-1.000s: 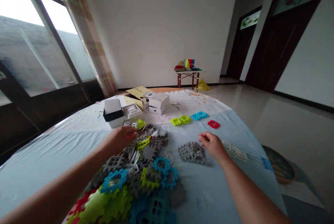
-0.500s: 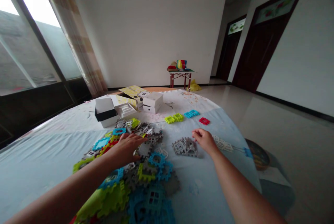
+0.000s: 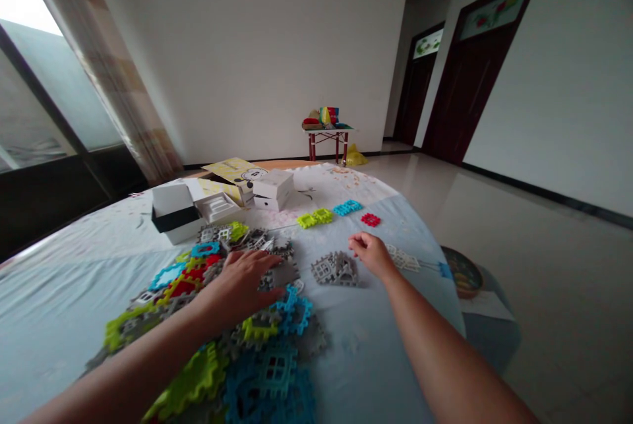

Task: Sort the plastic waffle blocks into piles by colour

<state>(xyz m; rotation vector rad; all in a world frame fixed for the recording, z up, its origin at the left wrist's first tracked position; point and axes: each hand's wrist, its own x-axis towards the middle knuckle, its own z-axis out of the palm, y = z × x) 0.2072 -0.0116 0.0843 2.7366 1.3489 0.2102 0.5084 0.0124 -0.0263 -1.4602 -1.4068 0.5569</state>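
Note:
My left hand lies flat, fingers spread, on a heap of interlocking plastic tiles in grey, blue, green and red. My right hand rests loosely curled on the cloth, its fingers touching a small grey assembly of joined tiles. Beyond it lie two green tiles, a blue tile and a red tile. Pale flat tiles lie to the right of my right hand.
White boxes and a yellow printed carton stand at the table's far side. A small red-legged table with toys stands by the wall. A basket sits on the floor by the table's right edge.
My left hand has drawn back from the far end of the heap and flattened onto its middle. The right hand stays by the grey assembly. The view has swung to the right.

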